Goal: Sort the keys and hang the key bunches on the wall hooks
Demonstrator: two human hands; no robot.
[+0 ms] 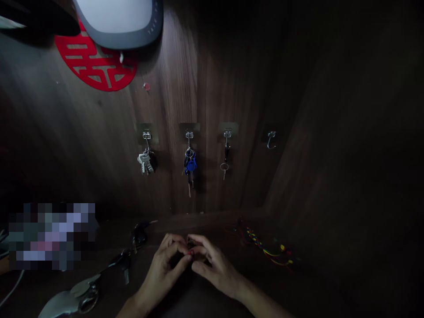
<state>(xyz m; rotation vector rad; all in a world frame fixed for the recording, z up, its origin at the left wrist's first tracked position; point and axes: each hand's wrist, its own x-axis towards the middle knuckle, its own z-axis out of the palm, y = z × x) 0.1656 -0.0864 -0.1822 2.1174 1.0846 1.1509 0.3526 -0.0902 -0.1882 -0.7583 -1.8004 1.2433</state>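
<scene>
My left hand [170, 256] and my right hand [215, 265] meet over the dark surface, fingers bent inward and fingertips almost touching. Pinched between them is a small red piece [191, 252], its exact kind too small and dim to make out. Something brownish shows beside it, partly hidden by my fingers. On the wall beyond, a bunch of silver keys [145, 162], a set of keys with a blue tag [191, 165] and a single key on a ring [224, 168] hang from metal hooks. The rightmost hook [271, 140] holds nothing.
Left of my hands lie dark keys [139, 235], more keys [125, 263] and a silver object with a ring [73, 297]. A braided multicoloured cord [261, 247] lies to the right. Above, a grey-and-white device [122, 22] overlaps a red paper cutout [99, 73].
</scene>
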